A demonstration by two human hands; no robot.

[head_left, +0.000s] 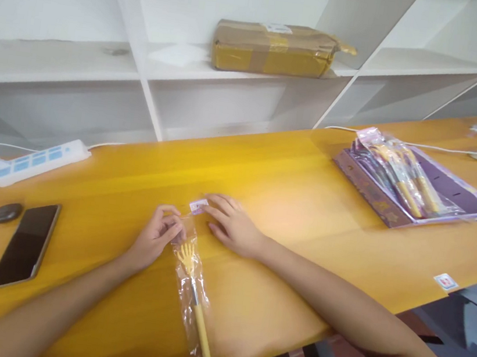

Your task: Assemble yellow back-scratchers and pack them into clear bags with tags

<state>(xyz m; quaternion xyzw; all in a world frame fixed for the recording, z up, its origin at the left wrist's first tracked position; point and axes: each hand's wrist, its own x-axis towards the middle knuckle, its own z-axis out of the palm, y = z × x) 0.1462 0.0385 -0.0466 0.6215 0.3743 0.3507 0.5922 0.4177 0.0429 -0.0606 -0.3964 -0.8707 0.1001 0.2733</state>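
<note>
So we've got our bare, slim left forearm (pixel 68 302) slanting in from the lower left, bare left hand (pixel 158 238) loosely curled, thumb tucked near the bent fingers. Our bare right arm (pixel 316 285)'s bent, bare right hand (pixel 238 230) palm down, fingers kinda spread, pointing left.

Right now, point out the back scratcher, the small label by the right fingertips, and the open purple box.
Back scratcher (pixel 199 318): head view, on the upper part of its yellow handle.
Small label (pixel 195 207): head view, on its printed face.
Open purple box (pixel 367 187): head view, on its patterned outer side wall.
</note>
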